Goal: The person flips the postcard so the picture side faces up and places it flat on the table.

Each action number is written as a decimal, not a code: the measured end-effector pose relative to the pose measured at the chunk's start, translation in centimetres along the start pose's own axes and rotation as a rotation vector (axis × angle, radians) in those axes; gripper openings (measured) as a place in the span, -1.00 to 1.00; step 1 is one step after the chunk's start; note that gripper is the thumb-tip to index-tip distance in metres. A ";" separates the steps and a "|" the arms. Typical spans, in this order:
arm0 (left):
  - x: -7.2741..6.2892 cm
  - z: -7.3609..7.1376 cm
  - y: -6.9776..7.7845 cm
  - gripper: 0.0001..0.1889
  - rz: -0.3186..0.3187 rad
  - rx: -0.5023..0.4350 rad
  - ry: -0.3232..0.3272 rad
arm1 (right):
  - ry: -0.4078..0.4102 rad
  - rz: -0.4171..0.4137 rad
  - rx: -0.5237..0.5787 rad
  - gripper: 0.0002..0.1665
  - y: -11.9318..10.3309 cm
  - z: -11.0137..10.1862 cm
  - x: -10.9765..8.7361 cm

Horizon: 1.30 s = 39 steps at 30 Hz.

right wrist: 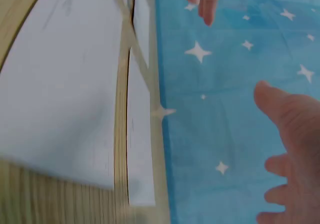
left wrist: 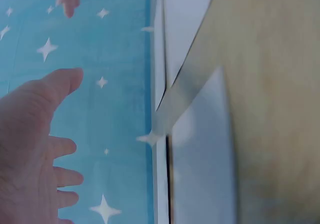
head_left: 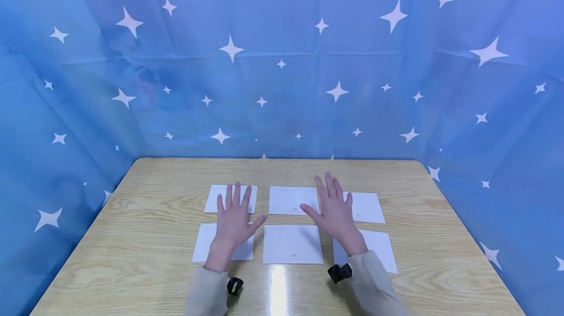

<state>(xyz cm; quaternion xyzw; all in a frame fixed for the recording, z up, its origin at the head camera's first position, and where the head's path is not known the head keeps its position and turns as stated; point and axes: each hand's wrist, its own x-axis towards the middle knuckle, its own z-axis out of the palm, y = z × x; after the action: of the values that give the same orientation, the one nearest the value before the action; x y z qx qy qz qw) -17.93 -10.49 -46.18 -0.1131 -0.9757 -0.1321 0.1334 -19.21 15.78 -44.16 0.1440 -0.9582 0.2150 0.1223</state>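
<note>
Several white sheets of paper lie in two rows of three on the wooden table. My left hand (head_left: 234, 222) is held above the left-hand sheets, the front-left one (head_left: 204, 243) and the back-left one (head_left: 214, 200), partly hiding both. Its fingers are straight and spread and hold nothing. Over on the right, my right hand (head_left: 336, 211) also has its fingers spread, palm down, with nothing in it. It overlaps the back-middle sheet (head_left: 288, 200), the back-right sheet (head_left: 369, 207) and the front-right sheet (head_left: 380, 247). Between the hands lies the front-middle sheet (head_left: 293, 242), which bears a small dark mark.
The light wooden table (head_left: 145, 218) reaches back to a blue curtain (head_left: 282, 105) with white stars, which also hangs along both sides. A black wrist camera (head_left: 235, 286) sits at the left cuff and another black wrist camera (head_left: 340, 273) at the right cuff.
</note>
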 end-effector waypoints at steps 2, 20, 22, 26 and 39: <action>0.3 -0.4 -0.8 -0.15 -0.014 -0.034 0.019 | 0.007 -0.023 0.051 -0.02 -0.3 0.2 0.4; 2.7 -2.8 -9.3 -0.37 -0.235 -0.247 -0.111 | -0.125 0.018 0.458 -0.26 -5.3 3.3 5.4; 2.8 -2.8 -9.9 -0.39 -0.247 -0.263 -0.131 | -0.137 0.025 0.487 -0.30 -5.8 3.8 6.0; 3.1 -2.6 -10.8 -0.41 -0.292 -0.321 -0.173 | -0.194 0.076 0.574 -0.38 -6.6 4.9 6.8; 4.2 -1.6 -11.7 -0.40 -0.481 -0.458 -0.271 | -0.329 0.336 0.767 -0.50 -8.6 7.7 8.6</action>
<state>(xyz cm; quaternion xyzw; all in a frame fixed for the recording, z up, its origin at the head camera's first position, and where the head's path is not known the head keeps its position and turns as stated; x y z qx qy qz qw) -24.47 -21.14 -46.10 0.0766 -0.9283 -0.3588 -0.0608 -25.70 2.95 -45.16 0.0538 -0.8261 0.5456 -0.1304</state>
